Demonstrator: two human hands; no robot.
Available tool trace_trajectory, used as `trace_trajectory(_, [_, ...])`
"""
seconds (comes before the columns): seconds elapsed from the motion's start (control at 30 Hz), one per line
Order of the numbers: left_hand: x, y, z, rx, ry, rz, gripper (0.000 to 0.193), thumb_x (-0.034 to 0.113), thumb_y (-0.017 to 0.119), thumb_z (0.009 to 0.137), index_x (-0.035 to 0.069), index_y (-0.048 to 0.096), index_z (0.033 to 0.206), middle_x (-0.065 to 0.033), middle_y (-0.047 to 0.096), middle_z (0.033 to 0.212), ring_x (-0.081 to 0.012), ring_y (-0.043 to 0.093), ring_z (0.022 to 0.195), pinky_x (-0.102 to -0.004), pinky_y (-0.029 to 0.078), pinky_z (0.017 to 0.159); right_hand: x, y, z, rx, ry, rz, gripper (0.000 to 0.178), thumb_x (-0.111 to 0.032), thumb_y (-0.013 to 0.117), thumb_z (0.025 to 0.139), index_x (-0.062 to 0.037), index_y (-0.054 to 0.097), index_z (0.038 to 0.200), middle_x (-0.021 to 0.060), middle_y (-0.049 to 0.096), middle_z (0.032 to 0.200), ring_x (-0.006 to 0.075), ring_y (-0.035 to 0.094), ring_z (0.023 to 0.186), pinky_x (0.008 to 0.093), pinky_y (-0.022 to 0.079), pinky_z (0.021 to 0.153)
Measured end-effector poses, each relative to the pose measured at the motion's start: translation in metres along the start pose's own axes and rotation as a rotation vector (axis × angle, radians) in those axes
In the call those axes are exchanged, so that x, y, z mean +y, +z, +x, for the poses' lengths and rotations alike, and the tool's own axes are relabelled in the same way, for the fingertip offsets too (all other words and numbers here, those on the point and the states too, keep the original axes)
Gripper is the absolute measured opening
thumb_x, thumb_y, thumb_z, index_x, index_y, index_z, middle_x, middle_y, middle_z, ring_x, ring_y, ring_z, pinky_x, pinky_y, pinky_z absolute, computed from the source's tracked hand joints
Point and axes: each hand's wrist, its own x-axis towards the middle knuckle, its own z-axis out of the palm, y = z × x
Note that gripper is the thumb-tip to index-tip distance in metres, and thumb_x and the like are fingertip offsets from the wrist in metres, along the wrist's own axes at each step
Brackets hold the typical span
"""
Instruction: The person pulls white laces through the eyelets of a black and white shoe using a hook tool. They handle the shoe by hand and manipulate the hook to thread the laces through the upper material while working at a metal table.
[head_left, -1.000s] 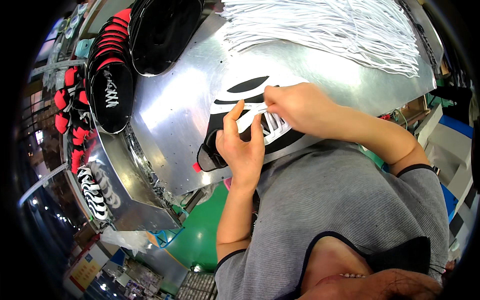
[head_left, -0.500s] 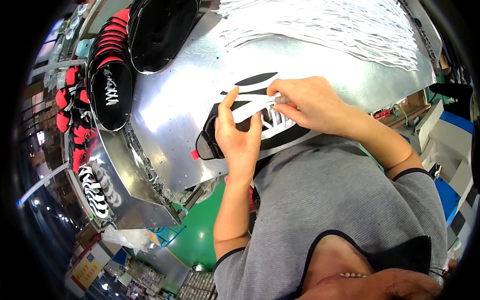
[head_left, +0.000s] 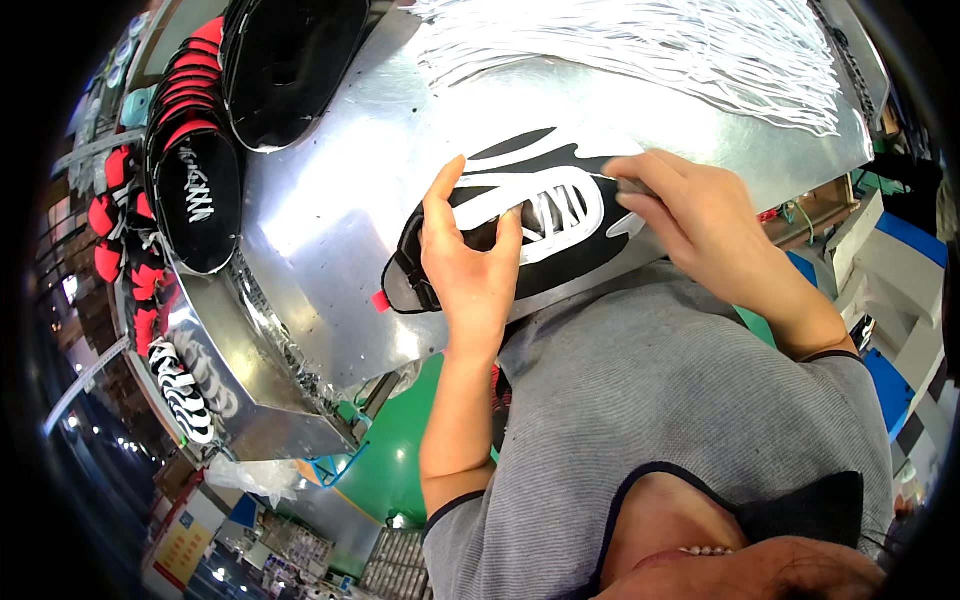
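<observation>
Near the middle of the metal bench (head_left: 325, 290) lies a black and white shoe (head_left: 585, 250), its toe toward two o'clock, its heel and red tab (head_left: 380, 302) toward eight. White lacing (head_left: 558, 214) crosses its front. Taking the shoe as the dial's centre and twelve as the top of the view, the left of the hands (head_left: 468, 275) is at about seven, thumb and forefinger spread apart on either side of the white collar strip; its other fingers are hidden. The right hand (head_left: 705, 210) sits at three, thumb and forefinger curled together beside the toe; something small shows between them, but I cannot tell what, or how firmly they grasp it. A thick pile of white laces (head_left: 630, 60) lies at one o'clock. Black uppers (head_left: 290, 75) are stacked at ten, a laced black upper (head_left: 190, 215) with red-edged ones behind it at nine.
</observation>
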Motion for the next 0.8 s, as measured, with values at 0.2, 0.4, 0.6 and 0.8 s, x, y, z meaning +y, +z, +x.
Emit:
trace_trajectory(0.2, [0.026, -0.022, 0.001, -0.411, -0.301, -0.479, 0.05, -0.008, 0.065, 0.084, 0.002, 0.049, 0.13, -0.0064, 0.057, 0.114, -0.0071, 0.06, 0.088, -0.0201, 0.05, 0.073, 0.034, 0.051, 0.02, 0.231, 0.055, 0.125, 0.017, -0.011, 0.071, 0.086, -0.0068, 0.067, 0.102, 0.0049, 0.061, 0.07, 0.0192, 0.054, 0.052, 0.0301, 0.042, 0.05])
trace_trajectory(0.4, [0.029, -0.023, 0.005, -0.365, -0.403, -0.552, 0.046, -0.011, 0.064, 0.085, 0.002, 0.05, 0.126, -0.0059, 0.06, 0.109, -0.0071, 0.06, 0.086, -0.0206, 0.05, 0.076, 0.021, 0.038, 0.025, 0.217, -0.486, 0.148, 0.031, -0.003, 0.074, 0.071, -0.0144, 0.07, 0.1, 0.0005, 0.055, 0.07, 0.0162, 0.055, 0.055, 0.0289, 0.041, 0.046])
trace_trajectory(0.6, [0.022, -0.022, 0.003, -0.318, -0.351, -0.623, 0.036, 0.005, 0.063, 0.092, 0.004, 0.051, 0.127, -0.0079, 0.068, 0.092, -0.0095, 0.06, 0.076, -0.023, 0.048, 0.072, 0.01, 0.041, 0.027, 0.1, -0.326, 0.347, 0.017, -0.006, 0.068, 0.074, -0.0139, 0.07, 0.089, 0.0014, 0.056, 0.073, 0.019, 0.055, 0.057, 0.0339, 0.04, 0.049])
trace_trajectory(0.8, [0.009, -0.012, 0.016, -0.152, -0.29, -0.421, 0.029, 0.017, 0.062, 0.096, 0.004, 0.056, 0.121, -0.0069, 0.067, 0.081, -0.0079, 0.059, 0.071, -0.022, 0.043, 0.063, -0.014, 0.033, -0.009, -0.331, -0.516, 0.725, 0.02, -0.003, 0.068, 0.074, -0.0124, 0.07, 0.092, 0.0023, 0.058, 0.076, 0.0206, 0.057, 0.06, 0.0333, 0.042, 0.051])
